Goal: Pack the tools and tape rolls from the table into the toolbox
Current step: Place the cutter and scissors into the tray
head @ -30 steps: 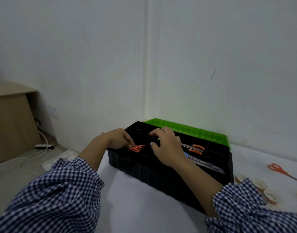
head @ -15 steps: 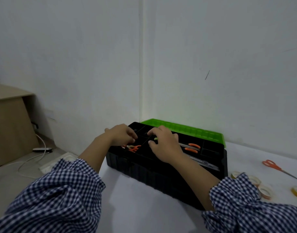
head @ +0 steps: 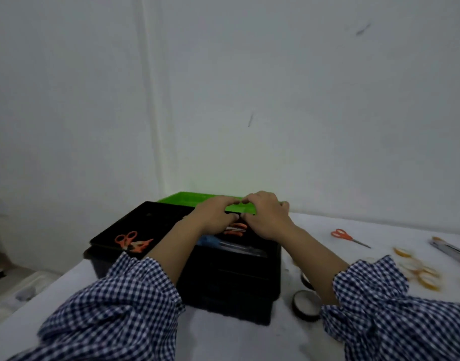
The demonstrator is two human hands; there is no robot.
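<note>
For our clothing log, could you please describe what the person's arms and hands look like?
Both the left sleeve and right sleeve are loose, dark blue and white check, bunched up the forearms. The left hand and right hand are bare: no gloves, watch or rings visible.

- We reach both arms forward from the near edge of the tabletop point(head: 223, 340), our left forearm point(head: 169, 254) and right forearm point(head: 317, 256) bare above bunched checked sleeves point(head: 119, 295).
- Our left hand point(head: 216, 216) and right hand point(head: 266, 217) meet side by side, backs up, toward the far edge.
- Both hands' fingers are bent and the thumbs almost touch; we cannot tell whether they grip anything.
</note>
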